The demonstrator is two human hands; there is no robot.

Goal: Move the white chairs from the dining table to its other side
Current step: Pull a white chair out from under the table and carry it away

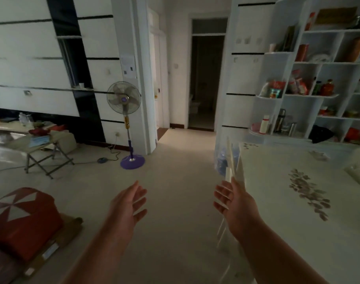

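The dining table, covered with a pale cloth printed with grey leaf patterns, fills the right of the view. A white chair stands pushed against its left edge, seen blurred and edge-on; its legs show below my right wrist. My right hand is held out open, palm to the left, just in front of the chair's back, apparently without touching it. My left hand hovers open over the bare floor, fingers spread, holding nothing. Another pale chair back shows at the table's far right.
A purple-based standing fan with its cord stands ahead on the left. A small folding table with clutter is further left. A red-and-white cushion lies at lower left. White shelves line the right wall. A hallway opens ahead.
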